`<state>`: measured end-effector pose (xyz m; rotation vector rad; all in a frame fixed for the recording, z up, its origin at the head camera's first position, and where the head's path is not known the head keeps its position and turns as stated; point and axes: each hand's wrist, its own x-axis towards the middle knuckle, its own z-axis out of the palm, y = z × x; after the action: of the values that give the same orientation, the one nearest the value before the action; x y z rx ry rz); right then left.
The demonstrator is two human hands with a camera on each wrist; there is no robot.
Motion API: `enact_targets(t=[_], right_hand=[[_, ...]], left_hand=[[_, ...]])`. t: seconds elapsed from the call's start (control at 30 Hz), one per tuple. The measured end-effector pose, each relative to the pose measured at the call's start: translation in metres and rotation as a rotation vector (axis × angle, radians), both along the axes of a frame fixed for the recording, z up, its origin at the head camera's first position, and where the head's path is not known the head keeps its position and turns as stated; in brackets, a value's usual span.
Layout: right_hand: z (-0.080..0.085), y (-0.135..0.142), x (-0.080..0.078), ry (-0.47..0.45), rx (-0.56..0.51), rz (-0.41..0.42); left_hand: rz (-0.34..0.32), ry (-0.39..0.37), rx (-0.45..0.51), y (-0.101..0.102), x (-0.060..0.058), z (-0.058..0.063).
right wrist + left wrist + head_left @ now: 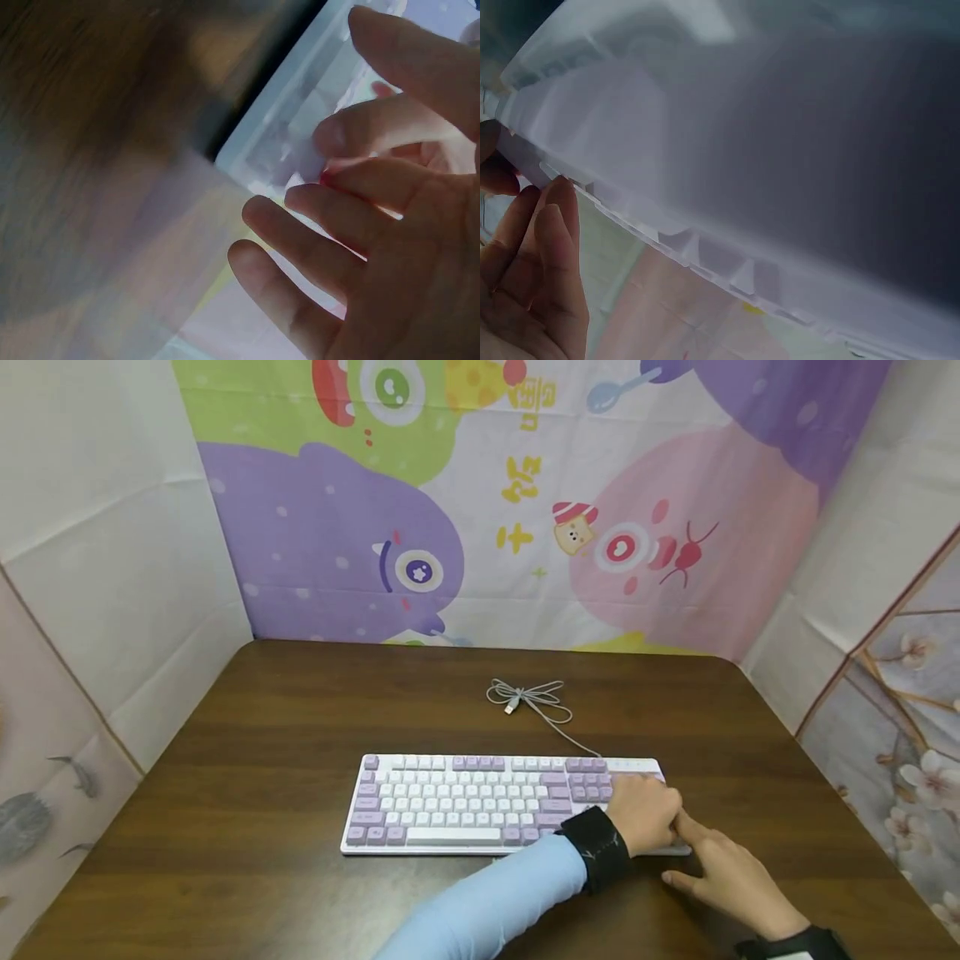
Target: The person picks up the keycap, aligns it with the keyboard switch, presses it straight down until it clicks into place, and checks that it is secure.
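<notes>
A white and purple keyboard lies flat on the table. My left hand reaches across from the left and bends over its number pad, covering keys there. In the left wrist view, fingers of this hand reach to the keyboard's edge; whether they pinch a key is unclear. My right hand comes from the lower right, its index finger stretched toward the left hand. In the right wrist view its long fingers are spread beside the keyboard corner, and fingertips of both hands meet close to a key.
A bundled grey cable with a USB plug lies behind the keyboard and runs to its back edge. The brown wooden table ends at a cartoon-print cloth. White panels stand on both sides.
</notes>
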<state>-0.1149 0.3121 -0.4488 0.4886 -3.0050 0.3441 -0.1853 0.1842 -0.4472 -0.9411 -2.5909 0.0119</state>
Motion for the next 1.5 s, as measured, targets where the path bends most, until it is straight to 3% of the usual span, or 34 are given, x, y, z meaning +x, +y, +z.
enact_targets(t=[0.33,0.43,0.6,0.87,1.1,1.5], right_hand=[[0.000,-0.004,-0.004,0.033,-0.017,0.000],[0.000,-0.004,-0.005,0.026,-0.008,-0.001],[0.000,-0.001,-0.007,0.013,0.018,-0.006],[-0.001,0.002,-0.006,-0.001,-0.002,-0.016],[-0.004,0.006,-0.010,0.023,-0.065,-0.011],[-0.002,0.000,-0.021,0.097,-0.099,-0.218]], left_hand=[[-0.012,0.045,0.006,0.000,0.004,-0.008],[-0.041,0.022,0.006,-0.006,0.006,-0.006],[-0.089,-0.084,-0.050,-0.017,0.010,0.002],[-0.100,-0.186,-0.098,-0.020,0.012,0.003],[-0.126,-0.187,-0.120,-0.022,0.011,0.000],[-0.114,-0.257,-0.095,-0.023,0.011,0.002]])
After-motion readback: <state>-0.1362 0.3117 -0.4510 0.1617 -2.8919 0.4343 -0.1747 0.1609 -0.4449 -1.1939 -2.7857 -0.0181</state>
